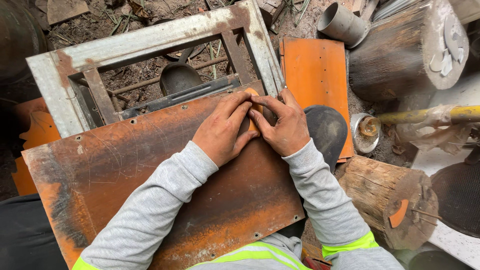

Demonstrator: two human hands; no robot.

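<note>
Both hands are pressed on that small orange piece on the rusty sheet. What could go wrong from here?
The left hand and right hand are bare, so the rusty metal sheet could cut or scrape them at its edges. The small orange piece might slip under the fingers. The sheet rests tilted across the metal frame, so it may shift.

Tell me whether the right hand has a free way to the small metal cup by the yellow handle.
Probably yes: the right hand has only the dark oval plate lying flat between it and the metal cup.

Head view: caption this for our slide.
Both hands, left and right, press an orange template on a rusty sheet.
</note>
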